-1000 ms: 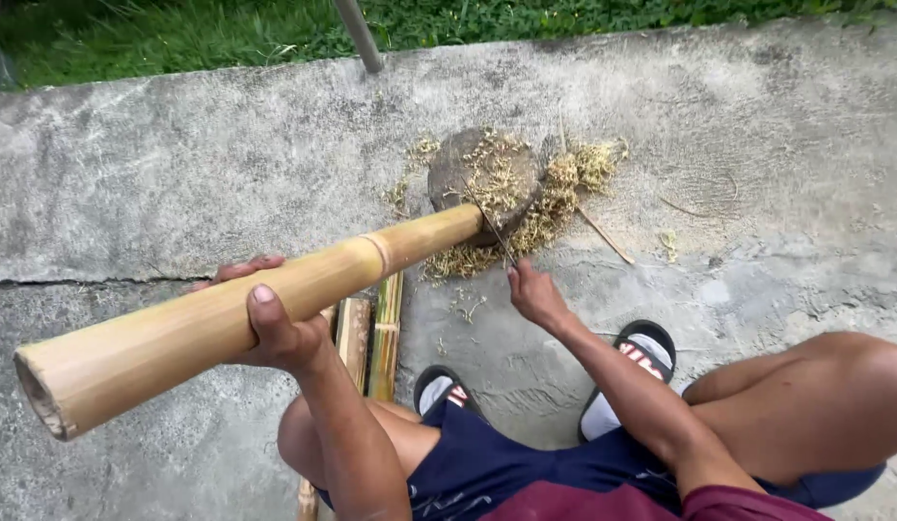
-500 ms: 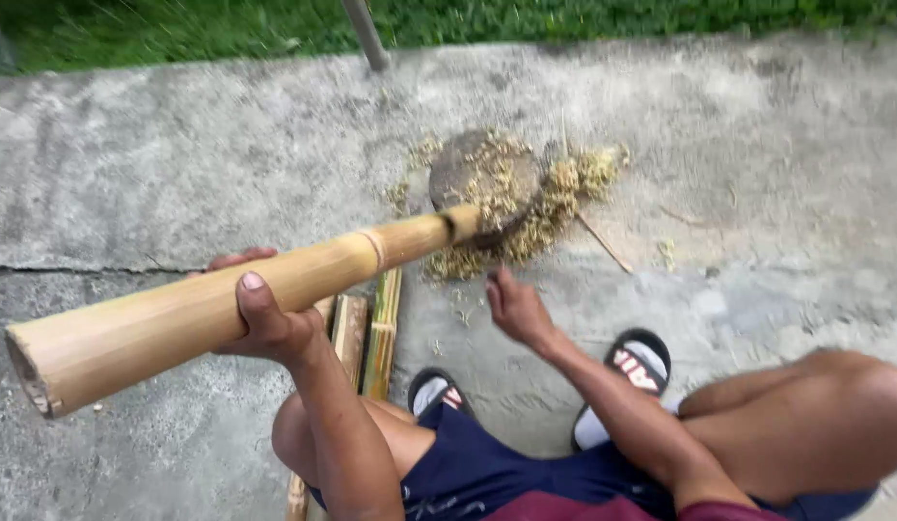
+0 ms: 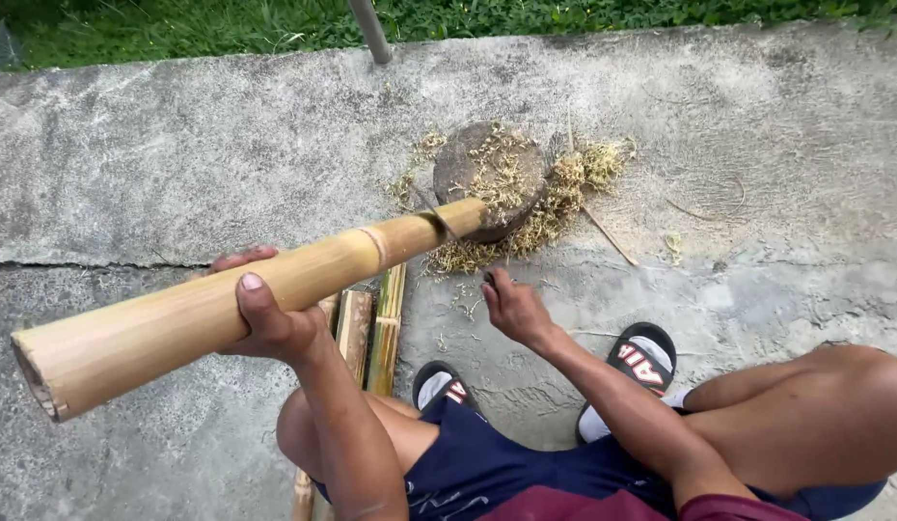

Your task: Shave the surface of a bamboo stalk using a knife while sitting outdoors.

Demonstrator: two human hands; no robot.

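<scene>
Squatting on the concrete [image 3: 178, 174], I grip the bamboo pole [image 3: 178, 318] with my left hand [image 3: 270, 323], its far end propped on the wooden block [image 3: 468, 164]. My right hand [image 3: 514, 311] is clenched, seemingly on a knife [image 3: 439, 217] set across that end. I judge this a trimming cut. The next stroke wants a steady pole. There is open room to the right.

Smooth bamboo pole [image 3: 236, 309] — rough concrete slab [image 3: 178, 174].

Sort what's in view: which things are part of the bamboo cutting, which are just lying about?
In use: left hand gripping the bamboo pole; right hand holding a blade handle; round wooden block under the pole's tip.
Lying about: split bamboo strips, shavings, metal post, grass.
</scene>
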